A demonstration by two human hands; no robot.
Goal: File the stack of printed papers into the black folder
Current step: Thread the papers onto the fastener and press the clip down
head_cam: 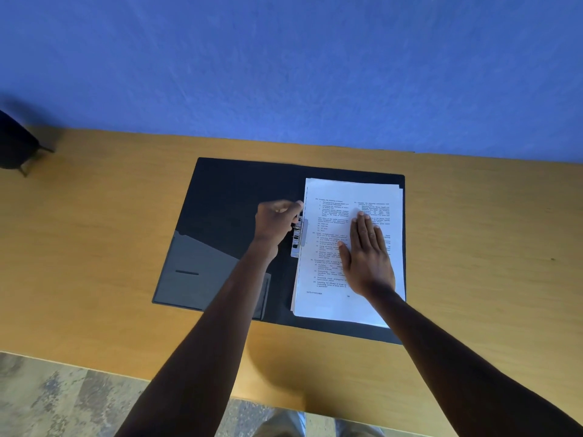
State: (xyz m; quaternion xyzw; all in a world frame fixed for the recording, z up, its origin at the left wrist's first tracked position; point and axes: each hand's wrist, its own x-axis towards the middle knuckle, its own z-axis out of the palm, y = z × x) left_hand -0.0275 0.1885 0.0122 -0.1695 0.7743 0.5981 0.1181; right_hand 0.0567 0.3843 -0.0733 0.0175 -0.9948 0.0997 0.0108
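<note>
— So, where do the papers sit?

— The stack of printed papers (334, 260) lies on the right half of the open black folder (233, 184), which is spread flat on the wooden table (94, 216). The top sheet carries two columns of small print, and the lower sheets peek out a little at the right edge and the top right corner, so the pile is not quite square.

— And the hands?

— The right hand (367, 258) rests palm down on the top page, fingers straight and together, pointing away from the person. It grips nothing; it only lies flat on the paper.

— The left one?

— The left hand (277, 220) is curled at the folder's spine, its fingers closed around the upper part of the metal clip (299, 239) that runs along the stack's left edge. The hand is slightly blurred, so I cannot tell exactly how the fingers pinch it.

— Is the clip over the paper?

— It touches the left margin, but whether it clamps the sheets I cannot tell.

— Anything else in the folder?

— A grey inner pocket (202, 269) on the left flap, with a short dark slit in it. A blue wall (284, 74) stands behind the table, and a dark chair (14, 146) shows at the far left.
</note>
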